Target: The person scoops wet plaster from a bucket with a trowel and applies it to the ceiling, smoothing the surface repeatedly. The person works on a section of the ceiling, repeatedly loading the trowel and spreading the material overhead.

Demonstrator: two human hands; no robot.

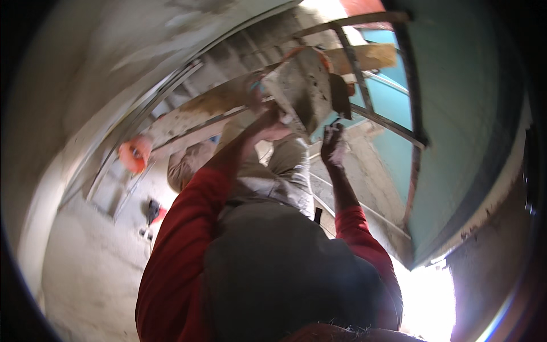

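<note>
My left hand (274, 126) grips a square, plaster-smeared hawk (305, 88) by its near left side. The board is tilted, with its broad face turned partly towards me. To the right, my right hand (333, 145) is closed around the handle of a trowel (341, 98). The trowel's dark blade stands upright close against the hawk's right edge; I cannot tell whether they touch. White residue coats the fingers of my right hand. An orange rim (296, 52) shows behind the hawk's top, mostly hidden by it.
A stained wooden plank (213, 102) runs across in front of me, on metal framing (393, 133). An orange bucket (135, 154) is at the left. A pale wall (85, 85) rises on the left, a teal wall (456, 142) on the right. A dark tool-like object (154, 211) lies low at left.
</note>
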